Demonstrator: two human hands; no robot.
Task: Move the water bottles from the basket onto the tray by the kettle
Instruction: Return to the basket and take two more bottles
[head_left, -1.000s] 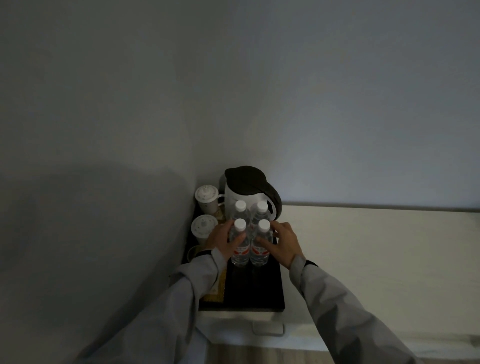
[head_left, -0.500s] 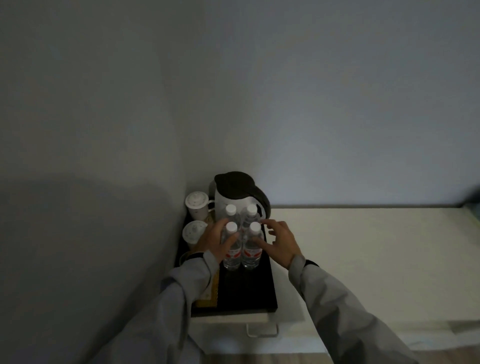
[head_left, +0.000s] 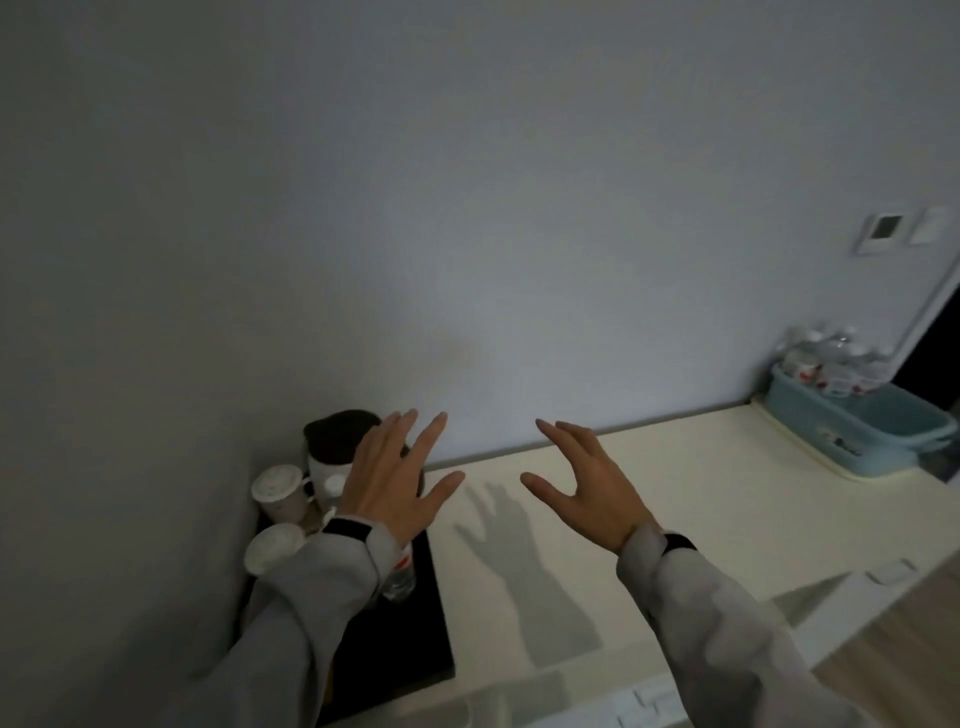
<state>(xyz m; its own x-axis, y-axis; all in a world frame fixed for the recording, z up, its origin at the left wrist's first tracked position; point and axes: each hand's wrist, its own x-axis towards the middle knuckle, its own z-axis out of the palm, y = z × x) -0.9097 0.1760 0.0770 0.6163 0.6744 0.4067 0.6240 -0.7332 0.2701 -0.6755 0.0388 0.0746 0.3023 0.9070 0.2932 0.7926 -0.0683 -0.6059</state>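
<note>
My left hand (head_left: 394, 478) is raised with its fingers spread, empty, in front of the kettle (head_left: 332, 447). My right hand (head_left: 584, 488) is also lifted above the counter, spread and empty. The black tray (head_left: 410, 649) lies at the counter's left end by the wall. Water bottles stand on it; my left arm hides most of them, and one bottle's lower part (head_left: 399, 574) shows with a red label. A light blue basket (head_left: 857, 431) sits at the counter's far right end with several water bottles (head_left: 826, 358) in it.
Two white lidded cups (head_left: 278, 491) stand on the tray's left side against the wall. The cream counter (head_left: 701, 499) stretches between tray and basket. A wall panel (head_left: 883, 231) hangs at upper right, next to a dark doorway.
Both hands have let go of the bottles on the tray and lifted, fingers spread. The view has swung right, bringing the basket into sight.
</note>
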